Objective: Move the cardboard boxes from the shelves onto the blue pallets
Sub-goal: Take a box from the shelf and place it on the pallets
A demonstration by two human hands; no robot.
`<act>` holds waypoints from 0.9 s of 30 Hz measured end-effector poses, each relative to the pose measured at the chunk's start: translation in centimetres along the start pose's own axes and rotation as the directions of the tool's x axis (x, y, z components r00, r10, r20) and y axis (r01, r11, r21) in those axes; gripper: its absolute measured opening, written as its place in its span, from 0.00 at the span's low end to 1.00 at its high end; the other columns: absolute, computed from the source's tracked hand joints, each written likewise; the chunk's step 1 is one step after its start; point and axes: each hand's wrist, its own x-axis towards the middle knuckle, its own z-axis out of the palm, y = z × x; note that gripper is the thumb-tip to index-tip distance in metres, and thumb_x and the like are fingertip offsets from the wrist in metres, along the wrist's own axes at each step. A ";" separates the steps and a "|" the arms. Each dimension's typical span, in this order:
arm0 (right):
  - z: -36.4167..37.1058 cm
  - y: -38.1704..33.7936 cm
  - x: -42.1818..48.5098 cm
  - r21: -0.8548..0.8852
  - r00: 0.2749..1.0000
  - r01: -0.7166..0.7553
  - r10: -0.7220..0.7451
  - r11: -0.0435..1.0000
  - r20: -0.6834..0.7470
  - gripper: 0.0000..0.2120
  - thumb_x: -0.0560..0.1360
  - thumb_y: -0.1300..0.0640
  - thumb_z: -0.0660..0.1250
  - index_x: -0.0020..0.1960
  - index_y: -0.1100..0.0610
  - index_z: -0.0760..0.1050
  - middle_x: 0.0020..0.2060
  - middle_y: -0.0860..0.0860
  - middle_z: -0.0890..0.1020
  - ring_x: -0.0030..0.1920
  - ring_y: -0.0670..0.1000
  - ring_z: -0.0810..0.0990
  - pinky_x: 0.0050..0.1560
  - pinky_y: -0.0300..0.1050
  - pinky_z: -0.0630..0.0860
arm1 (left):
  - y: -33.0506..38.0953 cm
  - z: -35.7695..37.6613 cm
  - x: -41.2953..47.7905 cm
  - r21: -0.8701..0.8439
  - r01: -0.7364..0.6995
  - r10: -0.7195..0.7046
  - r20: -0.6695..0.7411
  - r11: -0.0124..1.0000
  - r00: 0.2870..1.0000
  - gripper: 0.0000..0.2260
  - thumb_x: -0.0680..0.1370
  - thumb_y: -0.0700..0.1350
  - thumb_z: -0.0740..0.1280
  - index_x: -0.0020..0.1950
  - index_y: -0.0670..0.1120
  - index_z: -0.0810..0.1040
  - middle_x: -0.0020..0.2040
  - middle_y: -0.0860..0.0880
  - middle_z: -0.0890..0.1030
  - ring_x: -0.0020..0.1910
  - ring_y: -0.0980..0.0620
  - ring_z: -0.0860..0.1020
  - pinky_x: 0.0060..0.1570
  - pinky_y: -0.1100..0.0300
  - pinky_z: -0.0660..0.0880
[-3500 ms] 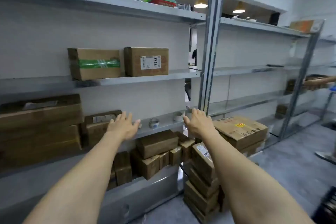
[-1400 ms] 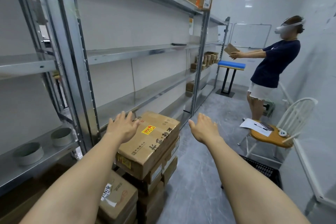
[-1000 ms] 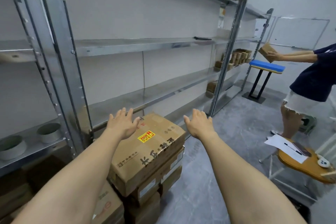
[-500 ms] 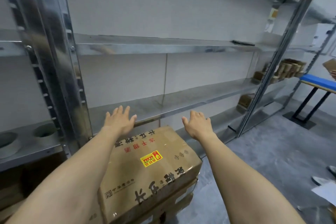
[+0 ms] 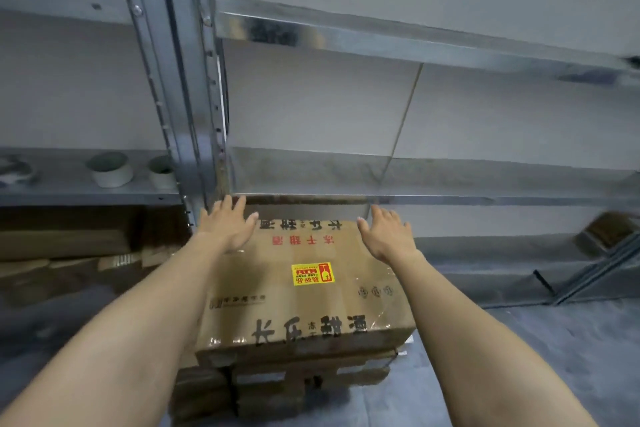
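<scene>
A large cardboard box [image 5: 304, 291] with black and red lettering and a yellow sticker tops a stack of boxes [image 5: 277, 388] on the floor in front of the metal shelving. My left hand [image 5: 227, 224] hovers over the box's far left corner, fingers straight. My right hand [image 5: 389, 234] is spread over its far right corner. Neither hand grips anything. More cardboard boxes [image 5: 65, 239] lie in shadow on the low shelf at the left. No blue pallet is in view.
A steel upright [image 5: 180, 80] stands just behind the stack. The shelf [image 5: 433, 198] beyond my hands is bare. Two rolls of tape [image 5: 110, 168] sit on the left shelf. Another box [image 5: 609, 229] shows at the far right. Grey floor spreads to the right.
My view has turned left and down, square onto the top box. The other person and the blue table have left the view. Both hands stay outstretched, now over the box's far corners.
</scene>
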 end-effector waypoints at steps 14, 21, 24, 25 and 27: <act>10.4 9.8 -1.4 0.017 0.968 -0.010 0.005 1.000 0.251 0.28 0.82 0.41 0.48 0.77 0.54 0.55 0.77 0.57 0.56 0.73 0.63 0.59 0.71 0.60 0.62 | -1.1 12.1 -8.0 -0.069 0.319 -0.306 0.160 0.945 0.939 0.24 0.82 0.57 0.47 0.77 0.49 0.53 0.78 0.43 0.54 0.73 0.40 0.59 0.69 0.42 0.61; 13.4 11.3 -1.8 0.201 0.983 -0.083 0.048 0.976 0.175 0.23 0.81 0.41 0.53 0.71 0.50 0.56 0.74 0.60 0.57 0.66 0.67 0.67 0.61 0.59 0.69 | -2.2 14.1 -7.5 -0.235 0.379 -0.358 0.128 0.895 0.925 0.27 0.82 0.59 0.47 0.79 0.54 0.42 0.79 0.45 0.49 0.75 0.41 0.56 0.70 0.39 0.59; 13.5 11.3 -1.9 0.237 0.991 -0.076 0.046 0.968 0.129 0.21 0.81 0.41 0.53 0.70 0.50 0.58 0.71 0.60 0.61 0.61 0.66 0.73 0.55 0.57 0.72 | -2.5 14.5 -7.5 -0.279 0.364 -0.347 0.108 0.889 0.931 0.27 0.82 0.61 0.47 0.78 0.56 0.42 0.78 0.45 0.51 0.75 0.41 0.58 0.69 0.38 0.61; 13.5 11.3 -1.9 0.233 0.991 -0.080 0.052 0.969 0.126 0.22 0.81 0.41 0.53 0.70 0.49 0.57 0.70 0.60 0.62 0.60 0.65 0.73 0.53 0.56 0.72 | -2.7 14.6 -7.3 -0.293 0.364 -0.348 0.107 0.884 0.931 0.28 0.81 0.61 0.47 0.78 0.56 0.42 0.78 0.46 0.51 0.75 0.40 0.58 0.69 0.38 0.62; 13.6 11.4 -1.7 0.227 0.989 -0.099 0.070 0.969 0.131 0.24 0.81 0.39 0.52 0.72 0.48 0.56 0.69 0.60 0.64 0.58 0.65 0.75 0.50 0.54 0.71 | -2.9 14.9 -7.0 -0.305 0.368 -0.354 0.104 0.878 0.929 0.28 0.81 0.63 0.47 0.78 0.57 0.42 0.78 0.45 0.52 0.74 0.40 0.59 0.68 0.39 0.62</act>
